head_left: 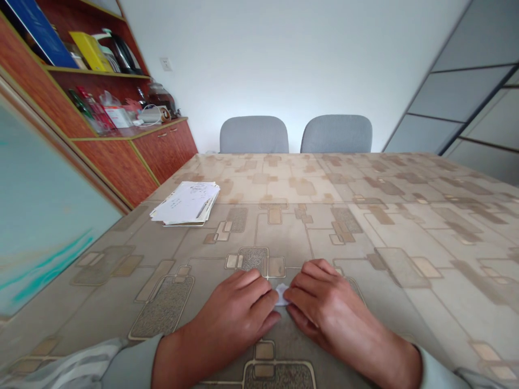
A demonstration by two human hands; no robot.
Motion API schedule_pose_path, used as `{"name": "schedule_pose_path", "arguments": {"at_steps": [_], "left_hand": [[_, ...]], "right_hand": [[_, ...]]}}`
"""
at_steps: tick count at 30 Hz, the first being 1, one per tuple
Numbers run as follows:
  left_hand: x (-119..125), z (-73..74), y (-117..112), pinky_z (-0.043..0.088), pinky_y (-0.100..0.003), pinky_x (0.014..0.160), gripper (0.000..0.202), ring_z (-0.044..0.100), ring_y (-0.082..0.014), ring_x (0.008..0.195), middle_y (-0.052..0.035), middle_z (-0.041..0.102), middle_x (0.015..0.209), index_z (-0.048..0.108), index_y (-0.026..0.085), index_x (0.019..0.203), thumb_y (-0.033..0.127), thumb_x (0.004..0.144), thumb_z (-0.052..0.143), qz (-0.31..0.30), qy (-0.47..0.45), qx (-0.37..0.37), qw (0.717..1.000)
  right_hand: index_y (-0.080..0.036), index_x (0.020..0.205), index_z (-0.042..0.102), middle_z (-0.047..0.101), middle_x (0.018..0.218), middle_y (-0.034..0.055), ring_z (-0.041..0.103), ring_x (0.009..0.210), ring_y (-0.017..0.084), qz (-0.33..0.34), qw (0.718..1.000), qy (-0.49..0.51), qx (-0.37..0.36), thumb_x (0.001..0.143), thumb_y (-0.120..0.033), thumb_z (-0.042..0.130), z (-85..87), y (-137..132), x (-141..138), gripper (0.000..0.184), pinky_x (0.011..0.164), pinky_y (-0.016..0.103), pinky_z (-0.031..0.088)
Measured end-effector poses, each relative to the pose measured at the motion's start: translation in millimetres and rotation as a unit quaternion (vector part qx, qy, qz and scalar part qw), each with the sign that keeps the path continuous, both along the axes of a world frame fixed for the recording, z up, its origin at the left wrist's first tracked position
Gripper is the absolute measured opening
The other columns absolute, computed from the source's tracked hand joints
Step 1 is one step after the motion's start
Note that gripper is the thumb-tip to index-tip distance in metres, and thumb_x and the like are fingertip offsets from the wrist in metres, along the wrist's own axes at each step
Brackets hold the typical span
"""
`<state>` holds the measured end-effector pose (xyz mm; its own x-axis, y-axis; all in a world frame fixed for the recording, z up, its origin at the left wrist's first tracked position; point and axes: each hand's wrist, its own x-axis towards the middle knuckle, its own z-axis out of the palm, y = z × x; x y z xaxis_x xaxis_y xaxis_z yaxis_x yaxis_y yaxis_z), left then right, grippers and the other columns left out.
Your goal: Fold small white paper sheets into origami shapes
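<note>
A small piece of white paper [281, 295] shows between my two hands, just above or on the patterned tablecloth near the front of the table. My left hand [245, 305] is closed, its fingers and thumb pinching the paper's left side. From the other side my right hand [318, 300] grips it with curled fingers, the thumb underneath. Most of the paper is hidden by the fingers, so its full shape cannot be made out.
A stack of paper sheets [188, 202] with handwriting lies on the table [292, 227] at the far left. Two grey chairs [254, 134] stand behind the far edge. A wooden cabinet [166, 148] with bottles and a kettle is at the left.
</note>
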<state>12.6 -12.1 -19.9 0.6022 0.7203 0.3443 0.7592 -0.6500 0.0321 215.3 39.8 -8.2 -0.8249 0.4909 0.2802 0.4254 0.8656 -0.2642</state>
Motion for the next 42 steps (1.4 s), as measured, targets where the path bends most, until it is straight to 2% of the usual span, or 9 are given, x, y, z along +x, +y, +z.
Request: {"name": "schedule_pose_path", "arguments": {"at_steps": [3, 7, 14, 18, 24, 29, 34, 37, 42], "left_hand": [[0.9, 3.4, 3.8, 0.039, -0.031, 0.061, 0.026, 0.049, -0.0185, 0.067, -0.0031, 0.059, 0.072, 0.064, 0.016, 0.081, 0.026, 0.098, 0.047, 0.009, -0.024, -0.012, 1.000], [0.5, 8.7, 6.8, 0.040, -0.028, 0.064, 0.032, 0.052, -0.0163, 0.069, -0.0021, 0.059, 0.070, 0.066, 0.016, 0.076, 0.022, 0.100, 0.045, 0.035, -0.118, -0.067, 0.990], [-2.3, 13.1, 10.2, 0.039, -0.023, 0.062, 0.020, 0.057, -0.0135, 0.066, 0.0004, 0.063, 0.066, 0.073, 0.019, 0.081, 0.025, 0.093, 0.059, 0.063, -0.223, -0.156, 0.960], [-3.3, 17.1, 11.3, 0.039, -0.022, 0.063, 0.015, 0.059, -0.0126, 0.065, 0.0015, 0.066, 0.066, 0.075, 0.021, 0.079, 0.024, 0.089, 0.064, 0.085, -0.255, -0.217, 0.938], [-4.5, 18.6, 13.2, 0.039, -0.022, 0.063, 0.015, 0.059, -0.0118, 0.063, 0.0017, 0.066, 0.066, 0.075, 0.020, 0.078, 0.024, 0.088, 0.064, 0.096, -0.297, -0.235, 0.921], [-4.3, 19.6, 14.2, 0.039, -0.021, 0.061, 0.013, 0.059, -0.0114, 0.062, 0.0018, 0.067, 0.066, 0.073, 0.019, 0.076, 0.019, 0.085, 0.064, 0.124, -0.337, -0.251, 0.899], [-2.1, 21.8, 12.1, 0.038, -0.021, 0.064, 0.015, 0.058, -0.0105, 0.063, 0.0026, 0.067, 0.066, 0.072, 0.018, 0.073, 0.017, 0.085, 0.064, 0.106, -0.315, -0.214, 0.918], [0.1, 22.9, 10.6, 0.038, -0.021, 0.065, 0.017, 0.058, -0.0107, 0.064, 0.0024, 0.064, 0.064, 0.071, 0.018, 0.072, 0.017, 0.087, 0.062, 0.094, -0.320, -0.199, 0.922], [2.2, 20.6, 11.9, 0.042, -0.021, 0.062, 0.012, 0.058, -0.0125, 0.066, -0.0004, 0.064, 0.071, 0.072, 0.017, 0.078, 0.021, 0.085, 0.062, 0.114, -0.417, -0.245, 0.868]], "right_hand": [[-0.020, 0.072, 0.063, 0.064, 0.072, 0.0018, 0.052, 0.074, 0.018, -0.011, 1.000, 0.018, 0.000, 0.093, -0.016, 0.055, 1.9, 1.1, -1.6, 0.022, 0.072, 0.034, 0.035], [-0.020, 0.080, 0.067, 0.065, 0.077, 0.0031, 0.053, 0.078, 0.019, -0.014, 0.996, 0.060, -0.062, 0.096, -0.023, 0.052, 1.7, 3.1, 1.3, 0.022, 0.074, 0.033, 0.038], [-0.022, 0.086, 0.071, 0.065, 0.072, -0.0011, 0.057, 0.072, 0.014, -0.004, 0.972, 0.162, -0.170, 0.096, -0.028, 0.056, -1.4, 6.2, 5.2, 0.019, 0.069, 0.027, 0.041], [-0.022, 0.089, 0.071, 0.066, 0.073, -0.0010, 0.058, 0.072, 0.014, 0.005, 0.972, 0.150, -0.178, 0.097, -0.027, 0.053, 0.8, 6.9, 5.1, 0.020, 0.068, 0.026, 0.041], [-0.020, 0.086, 0.068, 0.064, 0.072, -0.0008, 0.054, 0.069, 0.015, 0.012, 0.980, 0.127, -0.152, 0.100, -0.030, 0.046, 1.7, 9.4, 9.3, 0.028, 0.069, 0.028, 0.040], [-0.019, 0.080, 0.065, 0.062, 0.071, -0.0002, 0.053, 0.070, 0.015, -0.002, 0.975, 0.132, -0.179, 0.101, -0.032, 0.043, 2.1, 9.3, 9.9, 0.033, 0.067, 0.027, 0.039], [-0.021, 0.084, 0.068, 0.063, 0.082, 0.0027, 0.052, 0.083, 0.019, -0.008, 0.987, 0.074, -0.144, 0.099, -0.029, 0.049, 8.2, 7.1, 7.8, 0.025, 0.078, 0.033, 0.037], [-0.021, 0.081, 0.068, 0.060, 0.080, 0.0026, 0.052, 0.082, 0.018, -0.011, 0.986, 0.090, -0.138, 0.099, -0.027, 0.049, 9.5, 5.1, 5.7, 0.027, 0.077, 0.033, 0.036], [-0.019, 0.078, 0.068, 0.057, 0.069, 0.0004, 0.052, 0.071, 0.015, -0.021, 0.962, 0.182, -0.204, 0.098, -0.026, 0.050, 4.3, 1.6, 2.5, 0.029, 0.068, 0.029, 0.037]]}}
